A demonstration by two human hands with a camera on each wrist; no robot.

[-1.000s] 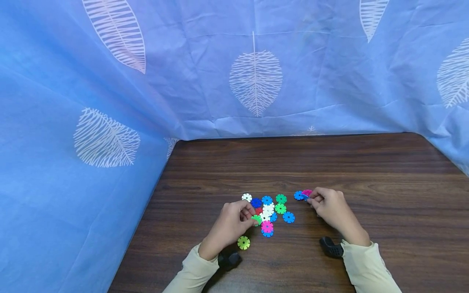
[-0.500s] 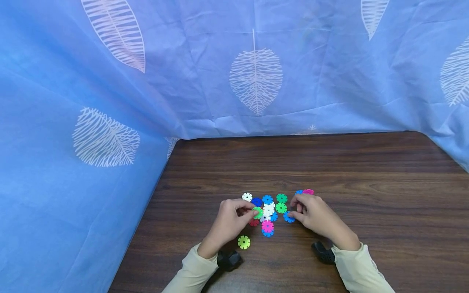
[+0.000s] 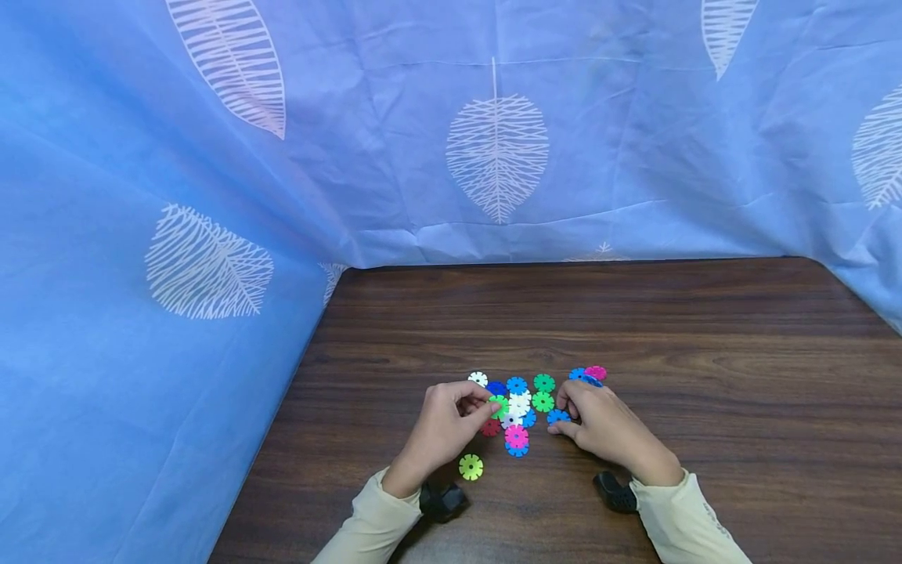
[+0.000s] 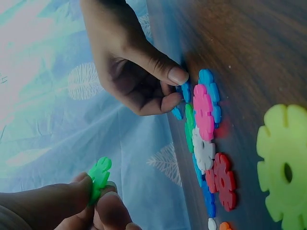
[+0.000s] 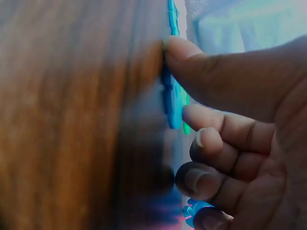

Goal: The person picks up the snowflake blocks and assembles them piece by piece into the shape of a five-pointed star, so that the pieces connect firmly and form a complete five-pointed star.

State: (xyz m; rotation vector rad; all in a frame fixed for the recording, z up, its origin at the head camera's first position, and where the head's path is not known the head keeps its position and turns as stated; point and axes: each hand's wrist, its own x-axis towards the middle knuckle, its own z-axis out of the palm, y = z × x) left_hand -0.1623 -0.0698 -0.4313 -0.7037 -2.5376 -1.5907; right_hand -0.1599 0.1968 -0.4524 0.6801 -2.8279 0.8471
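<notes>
My left hand (image 3: pixel 444 423) pinches a bright green notched plastic disc (image 3: pixel 499 406) between thumb and fingers, raised above the table; the left wrist view shows the green disc nearly edge-on. My right hand (image 3: pixel 609 423) is low at the pile's right side, thumb and index finger on opposite edges of a blue notched disc (image 3: pixel 558 416) lying on the table. Its other fingers are curled. Between the hands lie white discs (image 3: pixel 520 402), a pink disc (image 3: pixel 516 436) over a blue one, red discs (image 4: pixel 224 182) and green discs (image 3: pixel 543 401).
Beyond the right hand, a pink disc (image 3: pixel 596 373) lies with blue ones. A yellow-green disc (image 3: pixel 470 467) lies apart near the left wrist. The brown wooden table (image 3: pixel 690 329) is bordered by blue leaf-print cloth (image 3: pixel 395 157) at the back and left.
My right hand has left the blue disc at the far right group and moved left to the single blue disc. My left hand has lifted the green disc, uncovering a red one.
</notes>
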